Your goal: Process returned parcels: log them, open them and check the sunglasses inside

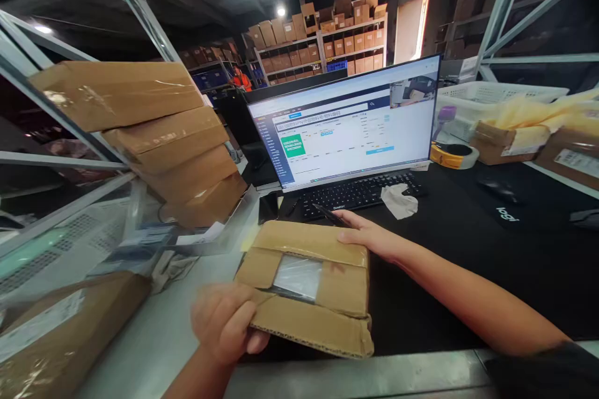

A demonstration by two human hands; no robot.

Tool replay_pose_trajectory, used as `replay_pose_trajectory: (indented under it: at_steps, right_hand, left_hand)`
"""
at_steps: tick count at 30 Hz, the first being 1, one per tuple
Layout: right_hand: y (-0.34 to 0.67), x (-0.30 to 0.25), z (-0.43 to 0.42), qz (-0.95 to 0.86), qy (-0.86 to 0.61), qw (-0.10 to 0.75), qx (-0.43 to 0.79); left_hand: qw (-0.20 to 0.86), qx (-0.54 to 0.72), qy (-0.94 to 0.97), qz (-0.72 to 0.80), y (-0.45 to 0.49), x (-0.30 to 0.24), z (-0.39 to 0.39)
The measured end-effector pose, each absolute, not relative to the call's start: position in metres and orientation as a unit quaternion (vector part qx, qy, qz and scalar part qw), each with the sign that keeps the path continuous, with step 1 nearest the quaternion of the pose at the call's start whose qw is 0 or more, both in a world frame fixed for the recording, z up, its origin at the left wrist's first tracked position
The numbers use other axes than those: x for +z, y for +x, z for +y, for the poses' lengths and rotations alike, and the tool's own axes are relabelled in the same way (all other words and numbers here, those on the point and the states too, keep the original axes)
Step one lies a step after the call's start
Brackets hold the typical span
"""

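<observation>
A brown cardboard box [344,287] lies tilted near the front edge of the desk. Its flaps are partly folded in, and clear plastic wrapping [298,275] shows through the gap in its middle. My left hand [229,318], slightly blurred, is closed on the near flap at the box's left front corner. At the far right corner, my right hand [362,235] grips the box with the thumb on top. A dark pen-like tool [330,215] sticks out by its fingers, pointing toward the keyboard [346,195]; whether it is held is hard to tell.
Behind the box stands a lit monitor [341,124]. Crumpled tissue [399,201] touches the keyboard. Stacked cartons [159,143] rise at left, above a taped parcel [70,336]. Tape rolls [453,154], a white basket [496,95] and a mouse [498,190] are at right.
</observation>
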State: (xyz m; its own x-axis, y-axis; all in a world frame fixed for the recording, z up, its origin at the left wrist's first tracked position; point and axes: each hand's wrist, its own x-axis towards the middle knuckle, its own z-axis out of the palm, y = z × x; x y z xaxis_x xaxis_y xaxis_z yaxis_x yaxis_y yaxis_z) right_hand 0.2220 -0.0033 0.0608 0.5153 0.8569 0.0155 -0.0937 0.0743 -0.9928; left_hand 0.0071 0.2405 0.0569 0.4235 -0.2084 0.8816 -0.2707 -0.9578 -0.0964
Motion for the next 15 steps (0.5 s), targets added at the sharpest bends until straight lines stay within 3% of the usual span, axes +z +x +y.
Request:
replay_pose_trajectory:
  at_steps: [3,9,12,15]
  right_hand:
    - [0.220,0.061,-0.003,-0.310,-0.577,0.663,0.362]
    - [0.220,0.054,-0.002,-0.303,-0.600,0.660,0.334]
    - [0.219,0.052,-0.003,-0.307,-0.617,0.653,0.315]
    - [0.216,0.052,-0.003,-0.334,-0.642,0.635,0.272]
  left_hand:
    - [-0.023,0.576,0.785,-0.229,-0.010,0.027,0.245]
    - [-0.058,0.447,0.877,-0.164,-0.039,-0.018,0.219]
    - [-0.079,0.413,0.887,-0.189,-0.044,0.000,0.211]
    - [-0.040,0.378,0.903,-0.199,-0.033,0.057,0.207]
